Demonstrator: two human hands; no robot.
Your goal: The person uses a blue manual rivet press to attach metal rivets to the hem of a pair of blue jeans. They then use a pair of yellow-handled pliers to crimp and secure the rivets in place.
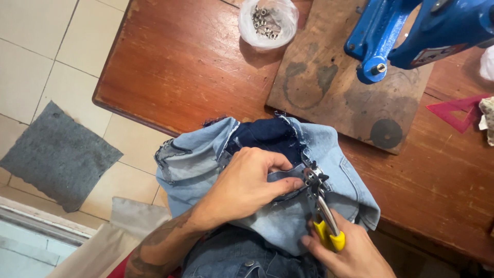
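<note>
A light blue denim garment with a dark blue inside lies bunched over my lap and the table's near edge. My left hand grips a fold of it, thumb and fingers pinching the waistband edge. My right hand squeezes the yellow handles of a metal punch plier. Its dark head bites the denim right beside my left fingertips.
A worn wooden table holds a clear plastic bag of small metal eyelets, a wooden board under a blue hand press, and a pink set square at the right. A grey mat lies on the tiled floor.
</note>
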